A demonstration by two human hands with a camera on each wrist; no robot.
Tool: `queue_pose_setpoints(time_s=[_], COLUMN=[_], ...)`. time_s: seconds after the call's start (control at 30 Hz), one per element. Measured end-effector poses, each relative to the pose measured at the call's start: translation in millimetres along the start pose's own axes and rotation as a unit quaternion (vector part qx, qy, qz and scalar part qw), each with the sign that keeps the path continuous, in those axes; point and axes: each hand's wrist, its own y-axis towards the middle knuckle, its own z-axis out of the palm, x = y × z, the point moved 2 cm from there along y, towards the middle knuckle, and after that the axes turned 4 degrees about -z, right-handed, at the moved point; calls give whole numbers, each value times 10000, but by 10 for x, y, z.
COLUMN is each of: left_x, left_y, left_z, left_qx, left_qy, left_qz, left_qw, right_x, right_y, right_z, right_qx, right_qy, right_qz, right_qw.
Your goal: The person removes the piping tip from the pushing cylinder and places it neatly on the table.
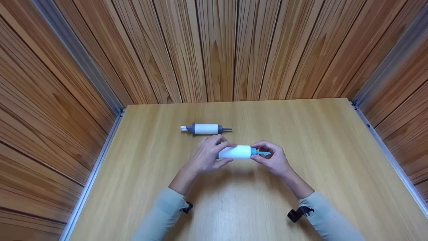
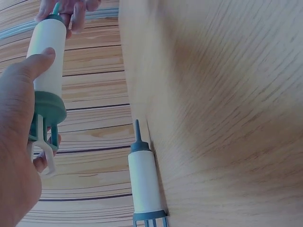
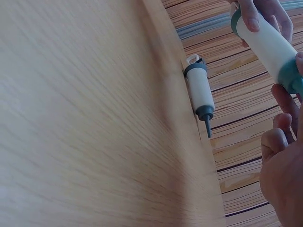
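Note:
A dispensing syringe with a white barrel and blue end caps [image 1: 238, 152] is held level above the table. My left hand [image 1: 211, 154] grips its plunger end, the thumb lying along the barrel in the left wrist view. At the other end, the fingers of my right hand [image 1: 275, 160] pinch the blue cap beside the thin nozzle [image 1: 264, 153]. A pale plunger handle [image 2: 45, 151] shows below the green-blue collar in the left wrist view. Parts of the collar are hidden by the left hand.
Behind the hands, a second, similar syringe with dark grey-blue ends [image 1: 206, 129] lies on the wooden table [image 1: 150, 140], nozzle to the right. Wood-panelled walls [image 1: 217, 50] and metal edge rails [image 1: 90, 187] enclose the table at the back and sides.

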Motion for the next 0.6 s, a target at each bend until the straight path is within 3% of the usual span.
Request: queue_pose_setpoints(time_s=[0.37, 0.6], left_x=[-20, -22], left_y=[3, -10], left_z=[-27, -18], left_qx=[-8, -146], left_qy=[-59, -138], left_qz=[-24, 158], left_qw=[10000, 9997], right_x=[36, 39], right_y=[-5, -27], right_z=[-9, 9], right_qx=[-21, -61], right_qy=[-123, -47], right_qz=[18, -115], right_qw=[9999, 9999])
